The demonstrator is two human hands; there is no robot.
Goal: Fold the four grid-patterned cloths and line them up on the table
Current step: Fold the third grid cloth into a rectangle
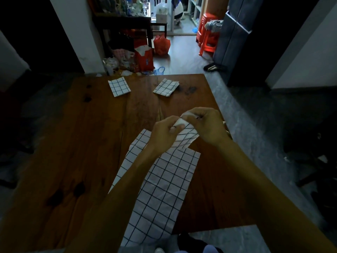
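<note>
Left hand and right hand both pinch the small folded cloth just above the long unfolded cloth lying on the counter. Likely thin, limp, light, prone to slipping open; best pinched at corners. Two folded cloths lie beyond it, at the far edge.

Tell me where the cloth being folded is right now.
In the head view, the small cloth is held up between the left hand and right hand, right of centre, above the long unfolded cloth on the table.
</note>
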